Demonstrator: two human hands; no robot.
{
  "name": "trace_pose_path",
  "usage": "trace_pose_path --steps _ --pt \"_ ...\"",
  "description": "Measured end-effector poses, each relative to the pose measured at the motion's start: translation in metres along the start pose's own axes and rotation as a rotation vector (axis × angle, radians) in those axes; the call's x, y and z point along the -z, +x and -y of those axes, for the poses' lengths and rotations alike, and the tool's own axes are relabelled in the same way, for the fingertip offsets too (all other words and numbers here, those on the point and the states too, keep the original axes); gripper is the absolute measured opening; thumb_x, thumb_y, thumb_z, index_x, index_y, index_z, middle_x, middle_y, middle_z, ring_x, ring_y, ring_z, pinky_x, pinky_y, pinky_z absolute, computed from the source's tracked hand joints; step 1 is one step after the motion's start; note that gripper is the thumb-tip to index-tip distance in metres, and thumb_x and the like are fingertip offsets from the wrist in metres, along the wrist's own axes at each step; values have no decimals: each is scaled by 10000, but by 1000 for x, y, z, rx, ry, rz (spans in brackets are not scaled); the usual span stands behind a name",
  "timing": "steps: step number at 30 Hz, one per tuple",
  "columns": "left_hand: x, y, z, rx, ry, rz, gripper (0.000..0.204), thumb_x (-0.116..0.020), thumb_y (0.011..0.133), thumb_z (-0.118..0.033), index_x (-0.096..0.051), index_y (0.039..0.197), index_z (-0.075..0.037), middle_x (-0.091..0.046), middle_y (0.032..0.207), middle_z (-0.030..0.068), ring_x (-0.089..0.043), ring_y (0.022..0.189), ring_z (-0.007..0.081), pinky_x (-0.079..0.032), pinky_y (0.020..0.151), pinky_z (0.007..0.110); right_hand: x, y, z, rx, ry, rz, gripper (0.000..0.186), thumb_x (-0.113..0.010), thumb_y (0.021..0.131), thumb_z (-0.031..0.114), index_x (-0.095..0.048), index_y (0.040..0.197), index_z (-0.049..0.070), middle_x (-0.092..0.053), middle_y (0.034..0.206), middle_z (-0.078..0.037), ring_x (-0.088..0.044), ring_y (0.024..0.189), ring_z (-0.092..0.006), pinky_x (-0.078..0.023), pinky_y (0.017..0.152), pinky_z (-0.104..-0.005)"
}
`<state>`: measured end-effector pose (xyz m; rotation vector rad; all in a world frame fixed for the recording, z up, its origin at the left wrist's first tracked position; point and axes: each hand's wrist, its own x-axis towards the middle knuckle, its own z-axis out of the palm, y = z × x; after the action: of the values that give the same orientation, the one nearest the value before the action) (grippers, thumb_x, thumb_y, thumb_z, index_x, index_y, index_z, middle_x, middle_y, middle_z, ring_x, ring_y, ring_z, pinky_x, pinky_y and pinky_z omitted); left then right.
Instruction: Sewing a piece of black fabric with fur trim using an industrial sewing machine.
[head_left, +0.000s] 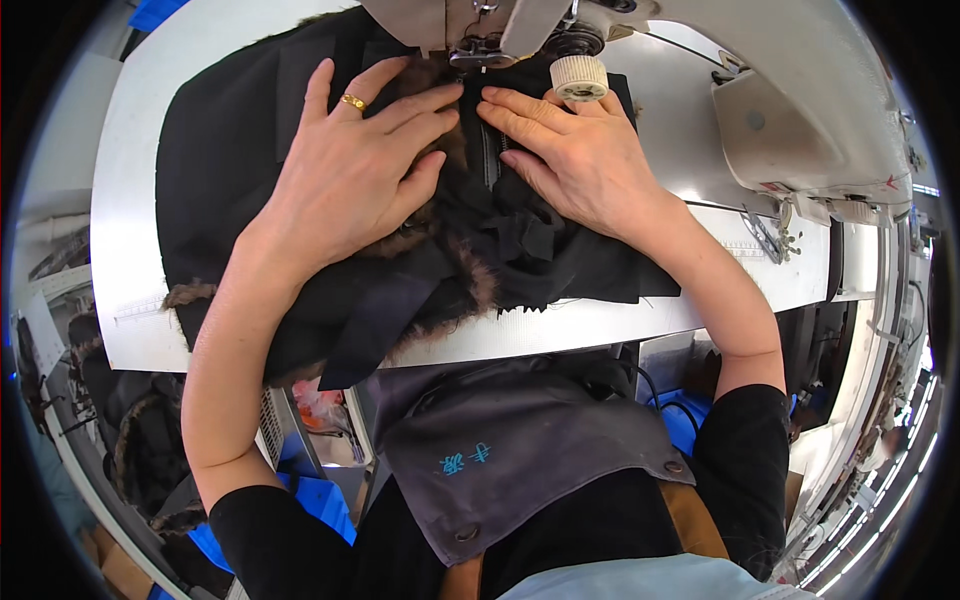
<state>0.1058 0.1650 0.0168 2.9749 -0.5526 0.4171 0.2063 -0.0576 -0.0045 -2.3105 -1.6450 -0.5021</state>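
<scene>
Left hand (352, 160) and right hand (592, 152) are resting palm-down, fingers outstretched, on black cloth (222, 190); brown fur (477, 276) is apparently running beneath the left fingers; a sewing machine head (522, 25) is standing just beyond the fingertips.

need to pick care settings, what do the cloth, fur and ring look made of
Cloth: probably textile, matte black, since it drapes in soft folds. Fur: soft brown pile, from its fluffy strands; real or synthetic, I can't tell. Ring: likely gold-toned metal, polished, by its yellow shine.
</scene>
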Motion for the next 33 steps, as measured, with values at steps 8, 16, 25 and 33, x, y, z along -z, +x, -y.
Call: trace_pose_path --steps 8,16,25,33 --pt "-3 3 5 66 -73 14 279 -615 882 -196 -658 1146 -116 -635 1253 3 -445 1307 319 -198 1152 544 0 1 0 -26 23 16 373 -690 835 255 -662 1195 163 -665 1123 30 -567 904 -186 -419 803 -333" --pt "-8 6 14 3 -141 -86 206 -648 858 -236 -723 1003 -110 -689 1126 -1 -509 1233 303 -274 1106 545 0 2 1 18 12 13 365 -715 791 193 -687 1153 226 -648 1042 32 -557 886 -177 -408 774 -326" --pt "-10 9 15 -1 -187 -96 207 -656 845 -226 -740 991 -105 -694 1107 2 -520 1208 309 -283 1104 534 1 2 -1 46 -7 -9 333 -720 783 200 -710 1116 211 -658 1078 29 -566 868 -170 -417 776 -320" --pt "-9 10 16 -26 -198 -110 202 -657 839 -211 -737 983 -95 -695 1089 12 -532 1189 321 -304 1096 514 3 0 0 9 14 26 331 -720 790 203 -711 1121 206 -660 1171 41 -580 908 -168 -428 803 -321"
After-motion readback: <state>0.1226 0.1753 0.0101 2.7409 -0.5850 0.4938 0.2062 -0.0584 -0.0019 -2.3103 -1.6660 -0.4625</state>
